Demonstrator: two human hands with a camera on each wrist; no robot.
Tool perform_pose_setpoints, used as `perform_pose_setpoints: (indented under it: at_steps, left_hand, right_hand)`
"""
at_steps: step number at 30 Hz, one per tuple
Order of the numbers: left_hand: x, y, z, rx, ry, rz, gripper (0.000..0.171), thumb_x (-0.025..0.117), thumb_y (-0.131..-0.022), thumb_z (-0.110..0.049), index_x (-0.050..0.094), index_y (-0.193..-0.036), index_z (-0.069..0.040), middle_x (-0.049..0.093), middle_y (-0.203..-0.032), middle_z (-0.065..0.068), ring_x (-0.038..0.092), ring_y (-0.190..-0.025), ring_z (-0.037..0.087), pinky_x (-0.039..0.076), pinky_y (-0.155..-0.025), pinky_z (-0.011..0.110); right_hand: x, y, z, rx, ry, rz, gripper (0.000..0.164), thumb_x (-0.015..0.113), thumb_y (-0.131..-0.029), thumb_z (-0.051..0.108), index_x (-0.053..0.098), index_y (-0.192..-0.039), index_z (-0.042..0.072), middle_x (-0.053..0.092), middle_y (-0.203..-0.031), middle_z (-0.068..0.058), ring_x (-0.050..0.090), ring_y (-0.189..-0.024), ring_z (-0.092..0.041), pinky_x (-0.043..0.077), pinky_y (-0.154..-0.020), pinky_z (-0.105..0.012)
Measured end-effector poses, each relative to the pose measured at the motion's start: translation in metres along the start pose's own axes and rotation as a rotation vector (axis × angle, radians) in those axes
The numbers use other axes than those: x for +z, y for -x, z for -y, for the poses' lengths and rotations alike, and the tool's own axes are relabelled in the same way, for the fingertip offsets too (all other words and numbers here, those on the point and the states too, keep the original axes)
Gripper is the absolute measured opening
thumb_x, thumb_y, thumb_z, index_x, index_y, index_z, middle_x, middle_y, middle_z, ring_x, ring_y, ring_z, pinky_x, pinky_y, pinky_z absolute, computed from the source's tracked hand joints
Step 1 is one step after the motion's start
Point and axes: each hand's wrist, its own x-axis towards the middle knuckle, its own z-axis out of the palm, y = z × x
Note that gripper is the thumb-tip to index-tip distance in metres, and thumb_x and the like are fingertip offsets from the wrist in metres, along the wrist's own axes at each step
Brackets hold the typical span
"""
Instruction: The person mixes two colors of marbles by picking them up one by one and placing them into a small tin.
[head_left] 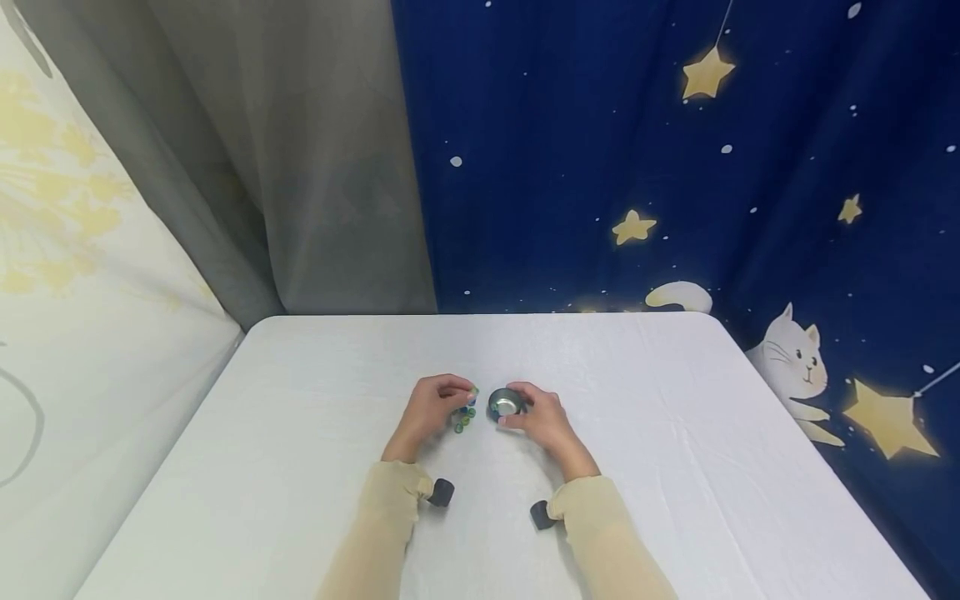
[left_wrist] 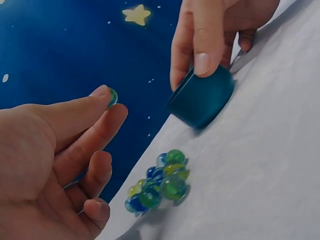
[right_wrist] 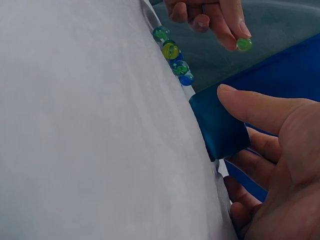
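My left hand (head_left: pixel 430 410) pinches a green glass marble (left_wrist: pixel 113 96) between thumb and forefinger, raised above the table. Below those fingertips, several blue, green and yellow marbles (left_wrist: pixel 160 182) lie bunched together on the white cloth. To the right of the bunch is a small round metal cup (head_left: pixel 507 403), teal outside and silvery inside. My right hand (head_left: pixel 547 422) grips this cup by its side, thumb on the near wall and fingers around the far one. In the left wrist view the cup leans with its mouth towards the marbles.
A white cloth covers the table (head_left: pixel 300 467). Behind its far edge hang a grey curtain (head_left: pixel 337 167) and a dark blue curtain (head_left: pixel 540 167) with stars. Each sleeve carries a small black device (head_left: pixel 442 492) at the wrist.
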Motion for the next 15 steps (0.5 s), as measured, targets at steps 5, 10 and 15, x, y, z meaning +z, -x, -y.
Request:
perform_pose_setpoints:
  at_steps: [5,10,15]
  left_hand:
    - [0.007,0.000,-0.002,0.023,0.006,-0.028,0.012,0.075,-0.086,-0.015,0.074,-0.098,-0.012,0.071,-0.089,-0.003,0.065,-0.084,0.014,0.050,-0.082,0.037]
    - [0.015,-0.001,-0.005,0.069,-0.024,-0.081,0.013,0.076,-0.085,-0.016,0.075,-0.098,-0.014,0.067,-0.084,-0.005,0.056,-0.078,0.016,0.046,-0.073,0.033]
    - [0.023,-0.001,-0.007,0.089,-0.029,-0.105,0.014,0.076,-0.084,-0.017,0.076,-0.098,-0.013,0.061,-0.078,-0.004,0.053,-0.073,0.016,0.045,-0.068,0.031]
  right_hand:
    - [0.000,0.000,0.001,0.004,0.013,-0.003,0.057,0.085,-0.073,0.020,0.063,-0.126,0.016,0.062,-0.127,-0.012,0.052,-0.123,-0.035,0.035,-0.102,-0.054]
    - [-0.001,0.000,0.002,0.000,0.019,-0.006,0.057,0.085,-0.073,0.020,0.063,-0.125,0.016,0.063,-0.126,-0.012,0.052,-0.123,-0.035,0.035,-0.102,-0.053]
    - [-0.002,0.000,0.003,-0.007,0.021,-0.004,0.057,0.086,-0.073,0.019,0.064,-0.125,0.015,0.063,-0.126,-0.012,0.052,-0.122,-0.036,0.035,-0.102,-0.054]
